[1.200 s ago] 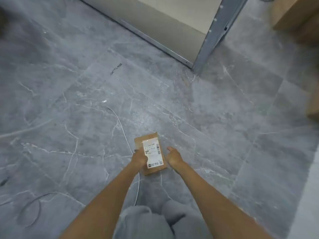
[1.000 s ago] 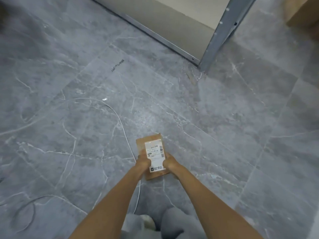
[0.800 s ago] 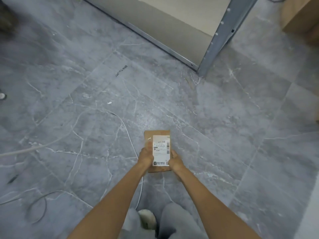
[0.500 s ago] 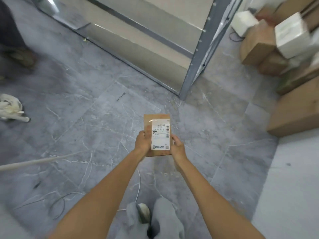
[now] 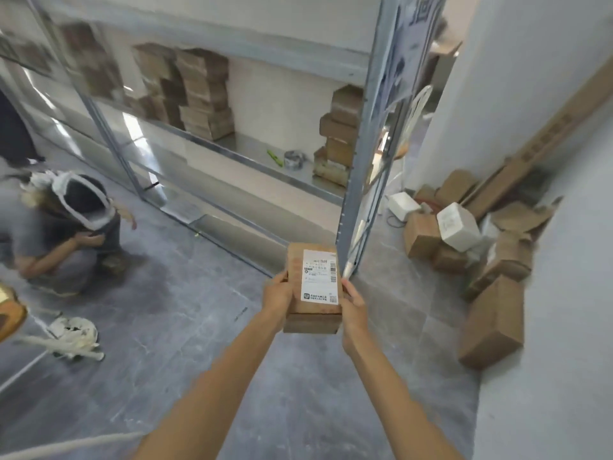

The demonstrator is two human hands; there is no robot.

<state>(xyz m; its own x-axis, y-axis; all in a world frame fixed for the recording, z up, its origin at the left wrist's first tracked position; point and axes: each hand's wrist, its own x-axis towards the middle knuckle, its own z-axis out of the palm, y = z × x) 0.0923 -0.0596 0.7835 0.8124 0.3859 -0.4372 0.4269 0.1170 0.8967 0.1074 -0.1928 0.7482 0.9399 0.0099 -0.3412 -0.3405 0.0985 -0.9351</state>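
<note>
- Parcel (image 5: 311,293) of brown cardboard, small and oblong, held up in front of us above the grey floor (image 5: 199,360) and well clear of it, with its top face turned toward the camera.
- A white shipping label (image 5: 319,276) covers the right part of that top face; its print is too small for us to read.
- Our left hand (image 5: 278,295) grips the parcel's left long edge, with the thumb up against the side and the other fingers hidden beneath.
- Our right hand (image 5: 354,307) grips the right long edge in the same way, thumb close to the label's lower corner. The two hands are apart, with the parcel clamped between them.
- Just beyond the parcel stands the grey metal upright (image 5: 360,161) of a shelving rack; in our view the parcel's far edge overlaps its foot.
- On the rack's shelf (image 5: 252,154) we see a tall stack of cartons (image 5: 204,94) to the left and a shorter stack (image 5: 338,134) against the upright. Between them lie a roll of tape (image 5: 293,158) and a small green thing (image 5: 275,158).
- To our right a pile of boxes (image 5: 491,323) lies on the floor against the white wall (image 5: 564,260), with a white foam box (image 5: 459,225) among them.
- To our left another person (image 5: 63,234) crouches on the floor — blurred, so we cannot tell more.
</note>
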